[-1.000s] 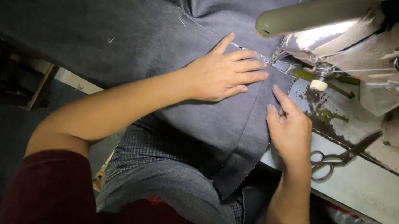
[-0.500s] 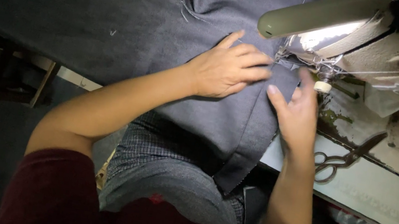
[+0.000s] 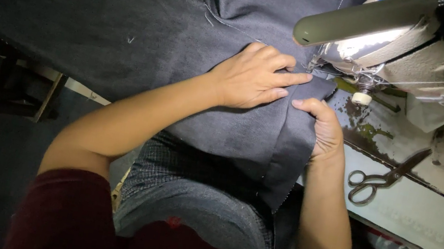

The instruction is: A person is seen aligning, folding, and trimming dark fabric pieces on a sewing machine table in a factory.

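seen from above, a person in a dark red top sits at the bottom of the view, grey checked trousers (image 3: 186, 196) under a sheet of dark denim fabric (image 3: 130, 25) that spreads from the lap toward eleven o'clock. the right hand (image 3: 323, 129), just right of centre, is curled shut with the fabric's folded edge pinched between thumb and fingers. the left hand (image 3: 253, 79) lies flat and open on the cloth, index finger stretched toward the presser foot at one o'clock. scissors (image 3: 381, 178) rest at three o'clock on the worn machine table (image 3: 428, 219). farthest, the pale sewing machine (image 3: 427, 45) and its lamp fill the upper right. good guiding here likely means keeping the fold even and fingertips clear of the needle.
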